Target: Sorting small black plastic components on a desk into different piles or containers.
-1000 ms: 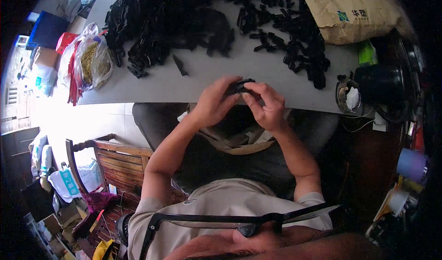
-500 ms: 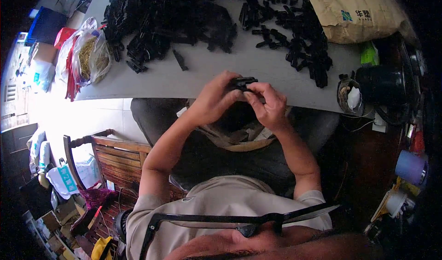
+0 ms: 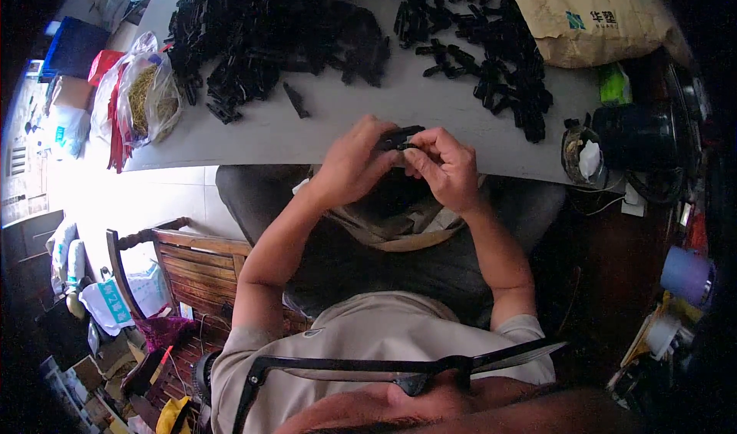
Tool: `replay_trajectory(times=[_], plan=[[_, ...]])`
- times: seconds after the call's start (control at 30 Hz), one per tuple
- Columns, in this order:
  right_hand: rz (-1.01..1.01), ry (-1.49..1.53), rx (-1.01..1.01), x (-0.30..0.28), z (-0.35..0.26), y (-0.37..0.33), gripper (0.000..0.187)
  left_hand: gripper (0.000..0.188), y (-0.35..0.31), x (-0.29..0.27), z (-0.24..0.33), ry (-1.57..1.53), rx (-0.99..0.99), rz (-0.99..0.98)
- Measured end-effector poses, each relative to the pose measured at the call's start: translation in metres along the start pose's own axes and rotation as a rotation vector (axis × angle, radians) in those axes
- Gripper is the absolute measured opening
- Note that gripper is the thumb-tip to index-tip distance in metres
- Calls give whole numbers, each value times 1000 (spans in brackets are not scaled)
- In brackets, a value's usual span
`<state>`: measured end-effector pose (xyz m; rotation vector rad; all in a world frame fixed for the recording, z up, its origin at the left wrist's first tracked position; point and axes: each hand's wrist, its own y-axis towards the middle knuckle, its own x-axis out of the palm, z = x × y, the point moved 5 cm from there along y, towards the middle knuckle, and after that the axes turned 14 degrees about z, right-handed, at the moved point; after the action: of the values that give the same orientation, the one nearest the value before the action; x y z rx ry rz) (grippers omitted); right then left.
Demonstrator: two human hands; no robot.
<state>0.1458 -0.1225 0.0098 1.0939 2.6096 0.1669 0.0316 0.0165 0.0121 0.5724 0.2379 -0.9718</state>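
Near the table's front edge, my left hand (image 3: 355, 160) is closed around a dark elongated black plastic part (image 3: 399, 136). My right hand (image 3: 447, 167) meets it from the other side, thumb and forefinger pinched at the part's right end. The fingers hide much of the part, so its exact shape cannot be made out. Beyond my hands lies a large heap of black plastic parts (image 3: 261, 34), with a looser spread of similar parts (image 3: 507, 81) to the right. One single black piece (image 3: 295, 100) rests apart on the grey table (image 3: 230, 140).
An open sack (image 3: 399, 238) sits below the table edge, between my legs. A brown paper sack (image 3: 599, 27) lies at the far right, near a cut-open container (image 3: 583, 157) and a dark cylinder (image 3: 637, 138). Plastic bags (image 3: 146, 96) stand at the left, above a wooden chair (image 3: 196, 257).
The fingers of my right hand have curled in more tightly at the part's right end. My left hand keeps its hold, almost in the same place.
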Motion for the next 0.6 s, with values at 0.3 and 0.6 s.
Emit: replay_trajectory(times=[0.3,0.6], plan=[[112,-82,-112,-2,-6,-2,23,36,0,-6,4,43,96,8],[6,-87,-231,-2,-11,1,30,30,0,-10,14,-30,101,-4]])
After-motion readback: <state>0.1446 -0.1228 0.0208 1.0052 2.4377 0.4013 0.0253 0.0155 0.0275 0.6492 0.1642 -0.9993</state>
